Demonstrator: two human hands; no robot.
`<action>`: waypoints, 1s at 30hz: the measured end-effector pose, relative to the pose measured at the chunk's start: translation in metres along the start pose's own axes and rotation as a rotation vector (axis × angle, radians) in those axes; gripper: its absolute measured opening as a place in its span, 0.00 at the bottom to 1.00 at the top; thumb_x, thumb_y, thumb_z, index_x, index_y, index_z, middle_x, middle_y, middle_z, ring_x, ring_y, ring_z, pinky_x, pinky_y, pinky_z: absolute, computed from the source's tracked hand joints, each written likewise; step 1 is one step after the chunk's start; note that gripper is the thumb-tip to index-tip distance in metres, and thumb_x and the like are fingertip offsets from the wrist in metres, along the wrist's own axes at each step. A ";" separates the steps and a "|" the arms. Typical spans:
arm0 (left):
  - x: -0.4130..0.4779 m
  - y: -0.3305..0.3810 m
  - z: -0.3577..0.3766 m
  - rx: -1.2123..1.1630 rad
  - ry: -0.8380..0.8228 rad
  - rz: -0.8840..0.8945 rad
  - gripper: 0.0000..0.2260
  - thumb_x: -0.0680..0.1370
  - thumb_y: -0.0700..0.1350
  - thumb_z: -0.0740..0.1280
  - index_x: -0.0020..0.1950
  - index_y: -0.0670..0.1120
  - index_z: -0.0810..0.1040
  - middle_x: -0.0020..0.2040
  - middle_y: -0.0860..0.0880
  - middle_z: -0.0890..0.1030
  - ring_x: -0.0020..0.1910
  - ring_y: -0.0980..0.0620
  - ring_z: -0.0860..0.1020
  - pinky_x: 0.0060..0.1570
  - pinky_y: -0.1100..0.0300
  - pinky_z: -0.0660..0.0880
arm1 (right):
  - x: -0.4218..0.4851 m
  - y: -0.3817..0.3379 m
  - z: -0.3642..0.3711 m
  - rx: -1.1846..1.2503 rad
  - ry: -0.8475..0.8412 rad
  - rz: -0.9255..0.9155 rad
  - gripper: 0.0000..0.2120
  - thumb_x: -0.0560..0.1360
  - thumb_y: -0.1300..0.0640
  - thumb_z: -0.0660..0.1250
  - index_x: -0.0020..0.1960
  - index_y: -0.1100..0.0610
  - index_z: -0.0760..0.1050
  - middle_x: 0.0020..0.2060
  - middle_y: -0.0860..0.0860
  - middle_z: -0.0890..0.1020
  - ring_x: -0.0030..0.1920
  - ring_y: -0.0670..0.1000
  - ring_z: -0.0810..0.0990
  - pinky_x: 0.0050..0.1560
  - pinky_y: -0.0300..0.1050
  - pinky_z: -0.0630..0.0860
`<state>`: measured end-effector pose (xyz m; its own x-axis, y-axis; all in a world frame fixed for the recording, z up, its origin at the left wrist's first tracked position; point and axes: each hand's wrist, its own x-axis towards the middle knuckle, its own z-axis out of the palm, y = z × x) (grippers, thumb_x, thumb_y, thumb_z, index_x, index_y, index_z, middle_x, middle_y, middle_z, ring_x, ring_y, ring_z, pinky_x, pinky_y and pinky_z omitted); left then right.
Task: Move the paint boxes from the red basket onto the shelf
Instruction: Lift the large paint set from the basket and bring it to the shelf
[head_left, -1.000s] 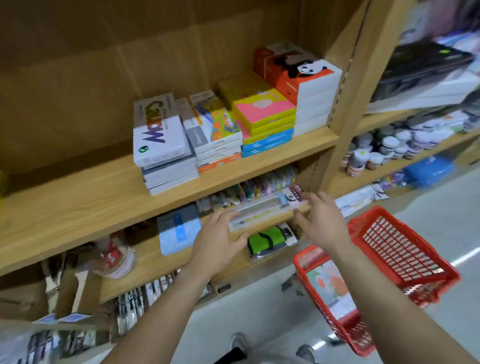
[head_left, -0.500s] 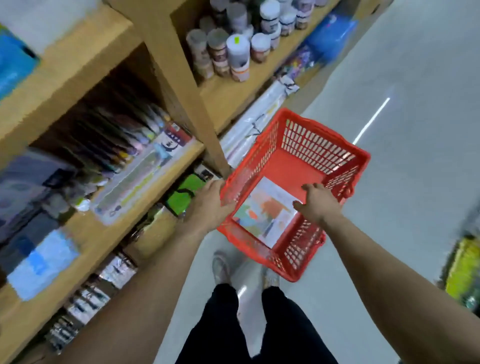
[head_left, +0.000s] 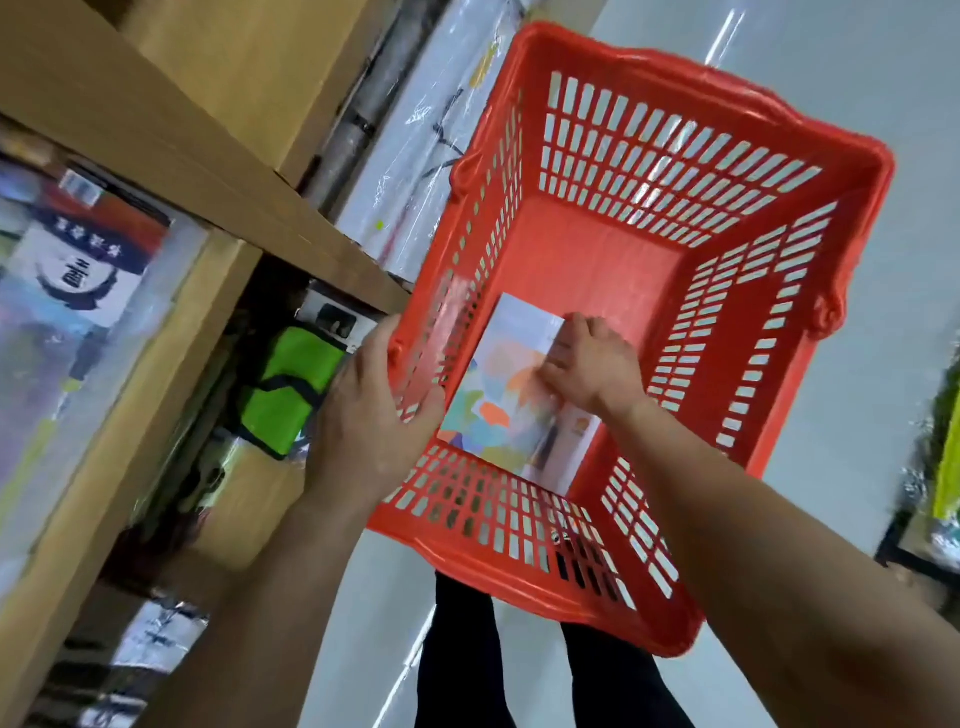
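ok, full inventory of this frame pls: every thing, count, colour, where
red basket: 1, red, beside the shelf, above the floor
paint box: 1, multicoloured print, flat on the basket's bottom
shelf: 1 unit, light wood, left
green pouch: 1, green with black trim, lower shelf, next to the basket
printed box: 1, white, dark blue and red, far left, blurred
plastic-wrapped sheets: count unclear, white, between shelf and basket
floor: grey, right
legs: 2, black trousers, below the basket
left hand: grips the basket's left wall, thumb inside
right hand: inside the basket, fingers curled on the paint box
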<state>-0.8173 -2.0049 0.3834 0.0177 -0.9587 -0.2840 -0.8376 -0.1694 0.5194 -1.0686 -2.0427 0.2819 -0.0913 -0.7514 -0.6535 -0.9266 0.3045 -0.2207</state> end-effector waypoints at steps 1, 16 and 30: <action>0.000 0.001 -0.001 0.004 -0.004 0.002 0.32 0.71 0.62 0.64 0.74 0.60 0.60 0.63 0.49 0.79 0.56 0.46 0.80 0.49 0.53 0.75 | 0.000 0.000 0.002 -0.036 0.016 0.011 0.33 0.75 0.38 0.68 0.73 0.56 0.67 0.69 0.59 0.75 0.68 0.65 0.74 0.66 0.59 0.72; -0.006 0.019 -0.025 0.007 -0.148 -0.036 0.36 0.73 0.60 0.65 0.78 0.55 0.56 0.69 0.46 0.74 0.65 0.42 0.75 0.59 0.45 0.76 | -0.098 -0.017 -0.084 -0.063 0.287 -0.159 0.27 0.79 0.29 0.52 0.53 0.52 0.72 0.48 0.55 0.85 0.47 0.63 0.86 0.41 0.52 0.76; -0.109 0.132 -0.140 -0.370 -0.004 0.036 0.17 0.73 0.73 0.62 0.57 0.68 0.71 0.51 0.67 0.83 0.51 0.61 0.82 0.45 0.62 0.76 | -0.222 -0.054 -0.295 0.007 0.525 -0.523 0.30 0.71 0.26 0.56 0.44 0.52 0.76 0.34 0.50 0.82 0.42 0.61 0.82 0.37 0.50 0.73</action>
<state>-0.8538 -1.9548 0.5956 -0.0108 -0.9648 -0.2629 -0.5839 -0.2074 0.7849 -1.1060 -2.0650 0.6527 0.1975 -0.9798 -0.0301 -0.8947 -0.1676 -0.4140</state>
